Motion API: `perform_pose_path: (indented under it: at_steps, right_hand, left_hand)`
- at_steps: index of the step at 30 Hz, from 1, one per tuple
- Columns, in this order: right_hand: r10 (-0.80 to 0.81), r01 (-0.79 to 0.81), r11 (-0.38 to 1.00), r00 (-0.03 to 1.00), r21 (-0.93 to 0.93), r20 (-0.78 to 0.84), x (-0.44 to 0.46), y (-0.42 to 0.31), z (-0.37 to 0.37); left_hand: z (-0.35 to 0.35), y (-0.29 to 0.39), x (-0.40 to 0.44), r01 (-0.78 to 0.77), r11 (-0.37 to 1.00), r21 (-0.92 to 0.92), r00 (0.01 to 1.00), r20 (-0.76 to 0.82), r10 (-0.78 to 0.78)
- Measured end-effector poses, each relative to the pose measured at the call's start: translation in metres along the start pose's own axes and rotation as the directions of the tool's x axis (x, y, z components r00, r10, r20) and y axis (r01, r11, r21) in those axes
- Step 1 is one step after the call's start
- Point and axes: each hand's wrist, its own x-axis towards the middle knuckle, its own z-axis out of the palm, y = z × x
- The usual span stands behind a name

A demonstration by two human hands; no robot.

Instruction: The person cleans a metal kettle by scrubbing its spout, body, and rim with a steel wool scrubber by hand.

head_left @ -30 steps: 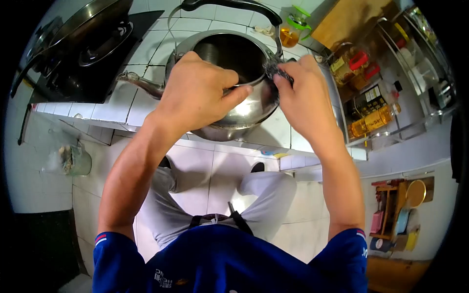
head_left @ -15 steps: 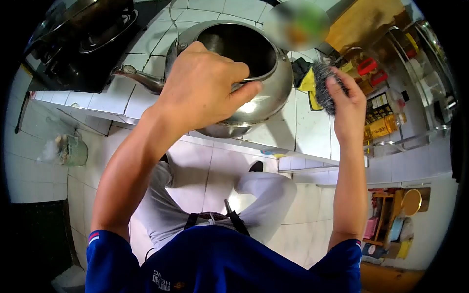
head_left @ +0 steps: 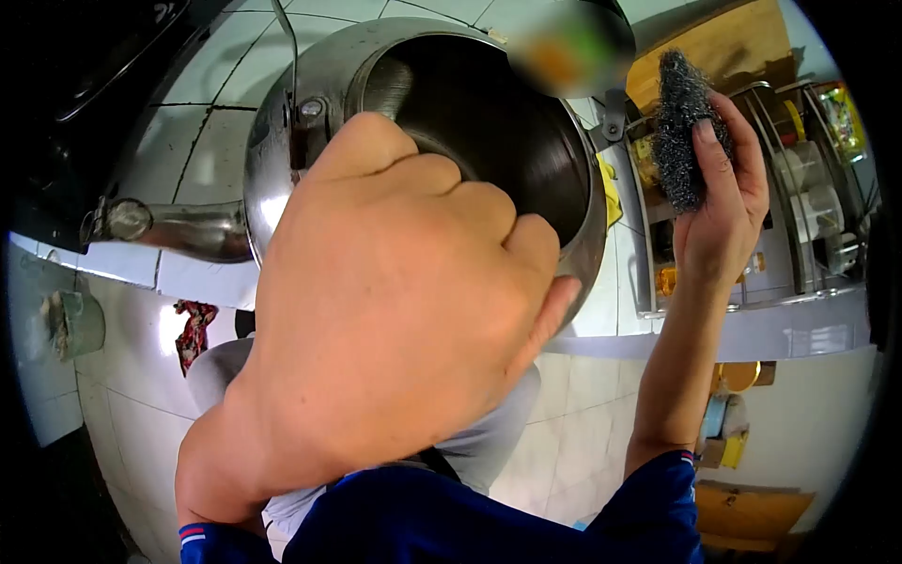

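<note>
A metal kettle [head_left: 268,113] fills the upper middle, its lid off, its dark inside showing and its spout pointing left. My left hand [head_left: 404,301] is closed on the kettle's near rim, fingertips hidden inside the opening. Off to the right of the kettle, my right hand [head_left: 728,207] holds a grey steel wool pad [head_left: 684,132] up between thumb and fingers. Part of a yellow cloth [head_left: 611,193] shows behind the kettle's right side.
A black stove [head_left: 75,122] lies at the upper left. On the right stands a metal rack [head_left: 799,216] with bottles and containers. A wooden board [head_left: 714,47] leans at the back. Below left, a bin [head_left: 80,324] and a red patterned item [head_left: 194,331] are on the floor.
My right hand has moved from the kettle's rim out to the right with the steel wool. The kettle and my left hand now appear much larger and closer.
</note>
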Motion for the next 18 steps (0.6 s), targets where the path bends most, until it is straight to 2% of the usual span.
perform_pose_path:
  at_steps: [3,4,5,6,7,8,10,11,12,14,15,16,17,18]
  right_hand:
    - [-0.158,0.219,0.918,0.967,-0.332,0.202,0.008,-0.007,0.014]
    - [-0.157,0.222,0.914,0.966,-0.34,0.207,0.012,-0.008,0.017]
    - [-0.231,0.391,0.767,0.908,-0.509,0.35,0.016,-0.01,0.021]
    - [-0.261,0.55,0.563,0.827,-0.617,0.498,0.018,-0.011,0.024]
    - [-0.229,0.506,0.653,0.841,-0.564,0.489,0.018,-0.012,0.03]
    - [-0.23,0.511,0.648,0.838,-0.565,0.494,0.015,-0.013,0.029]
    - [-0.113,0.495,0.595,0.831,-0.633,0.544,0.003,-0.017,0.025]
    - [-0.117,0.537,0.537,0.811,-0.65,0.573,-0.005,-0.022,0.028]
    - [-0.077,0.494,0.554,0.832,-0.67,0.549,-0.011,-0.027,0.027]
    - [-0.052,0.448,0.616,0.843,-0.647,0.535,-0.013,-0.028,0.016]
    - [-0.103,0.464,0.605,0.852,-0.647,0.514,-0.009,-0.03,0.013]
    - [-0.152,0.477,0.594,0.857,-0.647,0.492,-0.006,-0.032,0.009]
    - [-0.175,0.414,0.631,0.9,-0.657,0.399,-0.003,-0.033,0.009]
    - [-0.159,0.273,0.773,0.957,-0.573,0.241,-0.003,-0.035,0.016]
  left_hand:
    - [0.002,-0.005,-0.003,-0.051,0.997,0.064,0.998,-0.026,0.053]
    - [0.003,-0.004,-0.002,-0.05,0.997,0.063,0.998,-0.029,0.052]
    - [0.003,-0.003,-0.002,-0.05,0.997,0.062,0.998,-0.031,0.052]
    - [0.004,-0.001,-0.001,0.002,1.0,-0.03,0.996,-0.089,-0.004]
    - [0.004,-0.001,-0.001,0.026,0.997,-0.078,0.992,-0.119,-0.035]
    - [0.004,-0.001,-0.001,0.047,0.991,-0.128,0.987,-0.148,-0.066]
    - [0.002,-0.004,-0.003,-0.012,1.0,0.008,0.996,-0.084,0.012]
    - [0.0,-0.005,-0.004,-0.034,0.998,0.051,0.997,-0.064,0.037]
    - [-0.003,-0.004,-0.005,0.009,0.998,0.054,0.999,0.036,-0.011]
    - [-0.005,-0.005,-0.006,0.057,0.996,0.063,0.99,0.127,-0.065]
    - [-0.006,-0.005,-0.006,0.056,0.997,0.059,0.989,0.133,-0.063]
    - [-0.006,-0.004,-0.006,0.059,0.997,0.056,0.989,0.135,-0.066]
    - [-0.006,-0.004,-0.006,0.062,0.997,0.053,0.988,0.138,-0.069]
    - [-0.006,-0.004,-0.006,0.059,0.997,0.051,0.987,0.144,-0.066]
